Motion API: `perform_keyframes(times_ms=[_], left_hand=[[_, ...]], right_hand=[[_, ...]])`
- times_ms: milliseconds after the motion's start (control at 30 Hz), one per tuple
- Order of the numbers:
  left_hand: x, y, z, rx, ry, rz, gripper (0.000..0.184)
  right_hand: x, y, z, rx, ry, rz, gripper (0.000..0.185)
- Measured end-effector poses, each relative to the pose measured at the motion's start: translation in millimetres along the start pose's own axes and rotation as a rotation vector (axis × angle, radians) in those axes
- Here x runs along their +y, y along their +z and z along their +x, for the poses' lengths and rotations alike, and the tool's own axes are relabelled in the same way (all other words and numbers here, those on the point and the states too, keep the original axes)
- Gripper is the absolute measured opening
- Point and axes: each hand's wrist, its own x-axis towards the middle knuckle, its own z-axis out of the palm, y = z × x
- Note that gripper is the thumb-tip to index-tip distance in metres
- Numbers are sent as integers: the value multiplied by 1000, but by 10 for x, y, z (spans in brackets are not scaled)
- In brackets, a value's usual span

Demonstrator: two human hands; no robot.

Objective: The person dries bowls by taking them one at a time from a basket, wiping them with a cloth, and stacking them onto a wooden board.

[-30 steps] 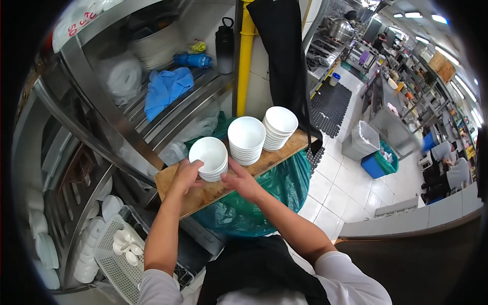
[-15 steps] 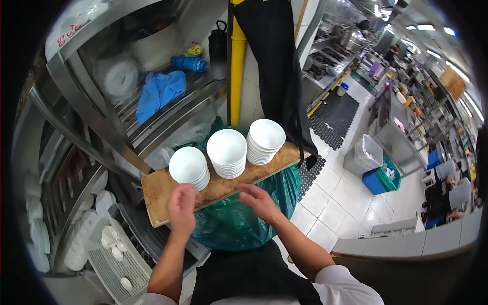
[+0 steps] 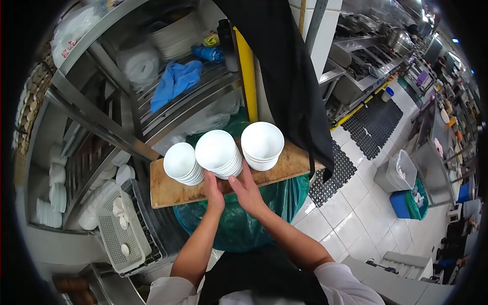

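Three stacks of white bowls stand in a row on a wooden board (image 3: pixel 168 195): a left stack (image 3: pixel 180 161), a middle stack (image 3: pixel 217 151) and a right stack (image 3: pixel 262 141). My left hand (image 3: pixel 214 194) presses against the near left side of the middle stack, low down. On that stack's near right side lies my right hand (image 3: pixel 246 192), its fingers along the bowls' sides and its thumb at the front. Together the two hands grip the middle stack. Fingertips on the far sides are partly hidden by the bowls.
Beneath the board is a green plastic bag (image 3: pixel 239 229). A metal rack (image 3: pixel 147 122) with a blue cloth (image 3: pixel 175 84) is at the left, above a perforated basket (image 3: pixel 119 239) holding white spoons. Black cloth (image 3: pixel 284 66) hangs beside a yellow pole (image 3: pixel 247 76). Bins (image 3: pixel 396 173) stand right.
Both hands have moved forward and closed in on the middle stack from its near sides. Before, they were apart, in front of the stacks. The head view has shifted.
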Motion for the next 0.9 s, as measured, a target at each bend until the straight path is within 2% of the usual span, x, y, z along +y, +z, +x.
perform_keyframes(times_ms=[100, 200, 300, 400, 500, 533, 700, 833, 900], left_hand=[[55, 49, -57, 23, -7, 48, 63], [187, 202, -222, 62, -2, 78, 62], [212, 263, -434, 155, -10, 67, 63], [245, 192, -532, 234, -102, 0, 61], [448, 220, -370, 456, -320, -93, 61], [495, 218, -275, 492, -398, -106, 60], [306, 77, -69, 398, -419, -41, 51], [178, -26, -125, 377, -377, -114, 49], [295, 57, -264, 436, -284, -149, 47]], right_hand=[[138, -111, 61, -42, -30, -365, 78], [143, -177, 44, -81, -35, -369, 78], [119, -241, -66, -109, 48, -481, 75], [102, -255, -113, -43, 115, -284, 80], [-137, -238, -94, -32, 334, -182, 80], [-150, -210, -96, -16, 349, -178, 80], [-175, -142, -21, 31, 484, -129, 78], [-206, -126, -21, -81, 375, -223, 77], [-190, -139, -130, -131, 285, -282, 76]])
